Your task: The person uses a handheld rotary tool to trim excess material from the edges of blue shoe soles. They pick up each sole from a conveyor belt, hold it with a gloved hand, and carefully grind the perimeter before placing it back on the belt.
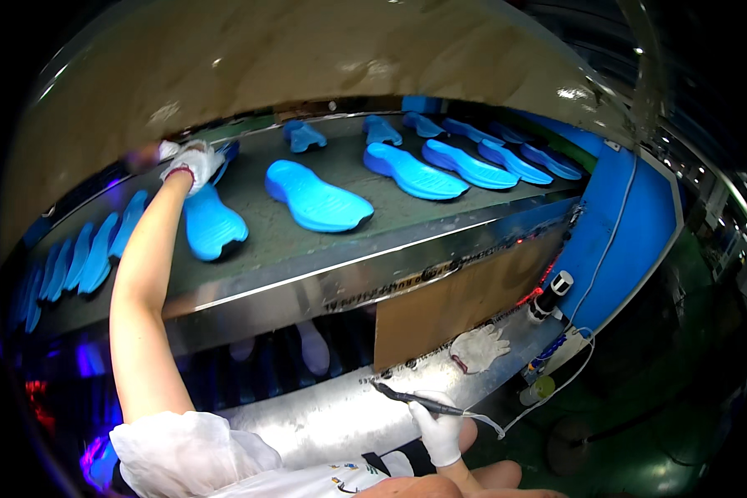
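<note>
Stacked soles (75,257): far left on the conveyor belt (266,249), I see a row of blue soles on edge, packed close, likely to save room.
Left hand (192,163): gloved in white, arm stretched up across the belt, fingers closed down on the heel end of 1 blue sole (212,222), which lies flat just below the glove.
Flat soles (317,196): more blue soles lie apart in 2 rows, face up, presumably so each surface stays exposed.
Right hand (436,432): gloved, low by the metal ledge (340,415), pinching a thin dark pen-like tool (415,402) with a cord, tip pointing left, held ready.
Spare glove (478,349): I note it lying loose on the ledge, right of a brown panel (448,307).
</note>
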Tool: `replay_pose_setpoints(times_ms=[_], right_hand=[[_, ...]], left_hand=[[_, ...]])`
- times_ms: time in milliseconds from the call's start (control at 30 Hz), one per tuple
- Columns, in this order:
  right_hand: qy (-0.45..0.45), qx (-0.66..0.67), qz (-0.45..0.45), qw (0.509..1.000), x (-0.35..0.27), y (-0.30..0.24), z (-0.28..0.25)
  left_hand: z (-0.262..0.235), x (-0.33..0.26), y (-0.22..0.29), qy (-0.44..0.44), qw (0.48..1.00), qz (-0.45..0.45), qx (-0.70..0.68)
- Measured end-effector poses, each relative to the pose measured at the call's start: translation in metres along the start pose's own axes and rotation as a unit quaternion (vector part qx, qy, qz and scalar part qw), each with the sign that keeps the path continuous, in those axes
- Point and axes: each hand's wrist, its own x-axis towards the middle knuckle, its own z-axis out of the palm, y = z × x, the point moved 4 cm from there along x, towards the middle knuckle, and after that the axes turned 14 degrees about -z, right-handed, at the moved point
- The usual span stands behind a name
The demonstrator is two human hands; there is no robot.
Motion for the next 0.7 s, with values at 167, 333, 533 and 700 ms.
replay_pose_setpoints(times_ms=[167, 333, 533, 700], right_hand=[[0.050, -0.040, -0.010, 0.998, 0.017, 0.003, -0.003], [0.065, -0.045, 0.031, 0.996, 0.014, 0.025, -0.010], [0.057, -0.057, 0.048, 0.996, 0.014, 0.017, -0.005], [0.027, -0.068, 0.030, 0.997, 0.011, 0.018, -0.008]], left_hand=[[-0.011, 0.009, 0.029, -0.214, 0.954, -0.079, -0.196], [0.032, 0.031, 0.004, -0.255, 0.953, -0.092, -0.138], [0.034, 0.024, -0.037, -0.251, 0.915, -0.211, -0.236], [0.020, -0.016, -0.054, -0.315, 0.788, -0.325, -0.419]])
